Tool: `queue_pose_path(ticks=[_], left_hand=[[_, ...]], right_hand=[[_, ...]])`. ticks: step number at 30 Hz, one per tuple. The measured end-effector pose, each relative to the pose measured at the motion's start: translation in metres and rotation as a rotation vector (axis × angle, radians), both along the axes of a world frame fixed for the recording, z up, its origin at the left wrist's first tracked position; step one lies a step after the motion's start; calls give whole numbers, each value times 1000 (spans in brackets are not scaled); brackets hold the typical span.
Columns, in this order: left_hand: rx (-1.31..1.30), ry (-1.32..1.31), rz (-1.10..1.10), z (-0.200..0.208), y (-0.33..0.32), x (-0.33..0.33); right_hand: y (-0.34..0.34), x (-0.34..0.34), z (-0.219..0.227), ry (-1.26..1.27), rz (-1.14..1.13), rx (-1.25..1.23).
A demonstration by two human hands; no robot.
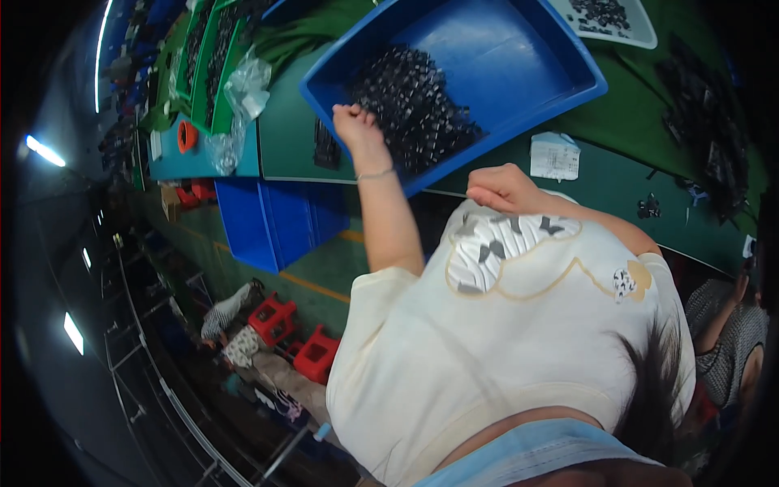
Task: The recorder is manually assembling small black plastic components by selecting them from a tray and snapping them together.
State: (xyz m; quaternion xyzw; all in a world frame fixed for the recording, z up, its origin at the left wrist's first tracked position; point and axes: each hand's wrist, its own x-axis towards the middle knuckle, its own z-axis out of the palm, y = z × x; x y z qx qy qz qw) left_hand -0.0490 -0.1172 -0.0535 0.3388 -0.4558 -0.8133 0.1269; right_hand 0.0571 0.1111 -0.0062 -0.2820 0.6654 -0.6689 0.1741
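Note:
A blue bin (519, 57) stands on the green table, with a heap of small black parts (414, 101) in its left and near portion. My left hand (357, 130) is at the bin's left wall beside the heap, its fingers curled in; whatever they may hold is too small to make out. Just off the bin's near edge, in front of my shirt, my right hand (505, 188) is closed, and its inside is hidden. Dark pieces (326, 146) lie on the table left of the bin. A white printed packet (555, 157) rests right of the bin, beyond my right hand.
A white tray (647, 40) of black parts sits at the far right, above long black pieces (704, 122). Green trays (223, 109), a clear plastic bag (247, 85) and an orange ring (187, 136) are at left. Below the table edge stand a blue crate (272, 219) and red stools (315, 355).

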Motion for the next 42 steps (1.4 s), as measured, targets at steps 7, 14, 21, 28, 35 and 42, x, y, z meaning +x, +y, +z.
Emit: queue_pose_path(ticks=[7,14,21,28,35,42], left_hand=[[-1312,-590,-552,-69,-18,-14],[-1172,-670,-626,-94,-35,-5],[-965,-515,-637,-50,-18,12],[-648,-413,-559,-24,2,39],[-428,-42,-656,28,22,43],[-344,107,-781,64,82,53]], right_hand=[[5,-9,-9,-415,-21,-42],[10,-15,-22,-576,-173,-31],[13,-17,-25,-580,-195,-22],[14,-19,-23,-604,-226,32],[16,-17,-34,-677,-129,-121],[12,-25,-14,-775,-199,-277]])
